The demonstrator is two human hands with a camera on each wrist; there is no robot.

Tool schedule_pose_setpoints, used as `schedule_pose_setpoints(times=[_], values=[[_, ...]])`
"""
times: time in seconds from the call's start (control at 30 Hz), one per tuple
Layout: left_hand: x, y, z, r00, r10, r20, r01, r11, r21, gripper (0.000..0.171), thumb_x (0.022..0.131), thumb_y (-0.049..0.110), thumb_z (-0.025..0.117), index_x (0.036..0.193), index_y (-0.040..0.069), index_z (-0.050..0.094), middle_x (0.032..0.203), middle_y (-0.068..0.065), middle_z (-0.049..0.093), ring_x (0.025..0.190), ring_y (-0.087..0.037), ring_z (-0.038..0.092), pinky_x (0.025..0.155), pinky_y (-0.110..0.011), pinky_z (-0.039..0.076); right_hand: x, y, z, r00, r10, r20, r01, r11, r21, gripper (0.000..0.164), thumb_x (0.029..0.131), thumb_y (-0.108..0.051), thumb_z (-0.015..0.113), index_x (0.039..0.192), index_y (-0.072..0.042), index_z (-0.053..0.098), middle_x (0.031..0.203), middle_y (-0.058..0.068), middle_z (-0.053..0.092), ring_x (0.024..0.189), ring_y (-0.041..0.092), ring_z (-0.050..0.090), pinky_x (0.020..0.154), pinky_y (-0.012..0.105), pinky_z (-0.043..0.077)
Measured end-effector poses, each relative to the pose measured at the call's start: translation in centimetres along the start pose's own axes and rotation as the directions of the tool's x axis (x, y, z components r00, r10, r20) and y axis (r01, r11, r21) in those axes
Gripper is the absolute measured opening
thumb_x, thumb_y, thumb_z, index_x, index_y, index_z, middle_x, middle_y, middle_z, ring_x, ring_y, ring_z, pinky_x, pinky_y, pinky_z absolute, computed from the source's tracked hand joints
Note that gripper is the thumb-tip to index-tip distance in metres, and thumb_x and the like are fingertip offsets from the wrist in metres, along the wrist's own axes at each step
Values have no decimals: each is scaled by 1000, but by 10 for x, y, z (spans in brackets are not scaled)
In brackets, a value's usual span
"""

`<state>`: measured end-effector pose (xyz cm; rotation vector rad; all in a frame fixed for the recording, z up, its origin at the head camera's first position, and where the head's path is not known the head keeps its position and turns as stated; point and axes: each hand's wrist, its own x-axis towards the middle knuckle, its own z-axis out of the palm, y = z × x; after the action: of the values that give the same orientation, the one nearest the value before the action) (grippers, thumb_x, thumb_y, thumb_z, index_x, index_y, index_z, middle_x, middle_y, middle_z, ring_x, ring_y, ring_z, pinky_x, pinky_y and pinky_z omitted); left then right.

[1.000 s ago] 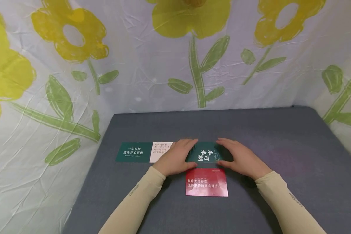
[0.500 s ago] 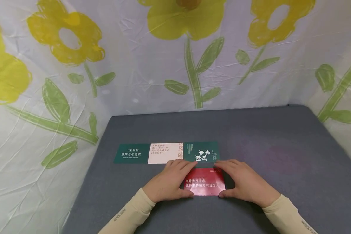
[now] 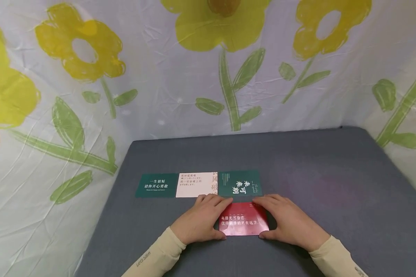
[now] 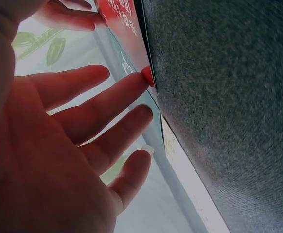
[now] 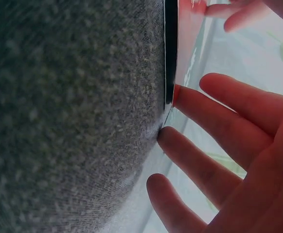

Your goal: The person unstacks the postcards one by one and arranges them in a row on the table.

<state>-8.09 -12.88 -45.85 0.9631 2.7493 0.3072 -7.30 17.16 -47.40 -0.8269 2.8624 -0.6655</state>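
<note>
A glossy red card (image 3: pixel 243 220) with white Chinese writing lies on the grey table, below the right end of a row of three cards. At its left side is my left hand (image 3: pixel 202 218), fingertips by the upper left corner and thumb by the lower left. My right hand (image 3: pixel 291 220) mirrors this on the right side. Both wrist views show spread, fairly straight fingers, with a fingertip touching the edge of the red card. Just beyond lies a dark green card (image 3: pixel 240 183) with sideways white characters.
A pale pink card (image 3: pixel 196 184) and another green card (image 3: pixel 156 185) continue the row leftward, edge to edge. The dark grey table (image 3: pixel 315 161) backs onto a white curtain (image 3: pixel 152 111) printed with yellow flowers.
Both hands have moved from the sides of the right green card back toward the person, to the sides of the red card. The pink and right green cards are now more visible.
</note>
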Motion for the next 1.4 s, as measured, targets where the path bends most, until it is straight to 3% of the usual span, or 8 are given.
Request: schedule_pose_setpoints(times=[0.53, 0.9, 1.1, 1.4], values=[[3, 3, 4, 1000, 3, 7, -3, 1000, -25, 97, 78, 52, 93, 160, 17, 53, 144, 2, 59, 135, -16, 53, 120, -43, 43, -3, 3, -2, 999, 28, 18, -29, 999, 21, 91, 70, -50, 100, 149, -21, 64, 142, -6, 69, 131, 23, 63, 111, 58, 54], [9, 3, 0, 1000, 17, 0, -17, 999, -36, 95, 82, 53, 90, 160, 14, 52, 148, -1, 60, 140, -19, 54, 123, -47, 39, -5, 11, -9, 1000, -10, 8, 10, 999, 32, 86, 76, -43, 98, 150, -19, 63, 142, -7, 70, 130, 23, 65, 110, 53, 56], [26, 10, -6, 999, 41, 4, -41, 999, -6, 94, 83, 54, 89, 160, 16, 51, 149, -1, 60, 140, -19, 54, 122, -47, 39, -8, 24, -18, 999, 31, 12, -32, 998, 56, 89, 74, -42, 100, 151, -19, 61, 142, -6, 69, 129, 21, 64, 107, 50, 59], [68, 23, -13, 998, 61, 7, -61, 998, 2, 101, 77, 54, 91, 162, 16, 50, 149, -1, 60, 137, -18, 56, 121, -48, 40, -16, 52, -32, 996, 93, 0, -93, 995, 38, 94, 73, -39, 100, 153, -15, 58, 146, 3, 66, 130, 27, 63, 100, 49, 63]])
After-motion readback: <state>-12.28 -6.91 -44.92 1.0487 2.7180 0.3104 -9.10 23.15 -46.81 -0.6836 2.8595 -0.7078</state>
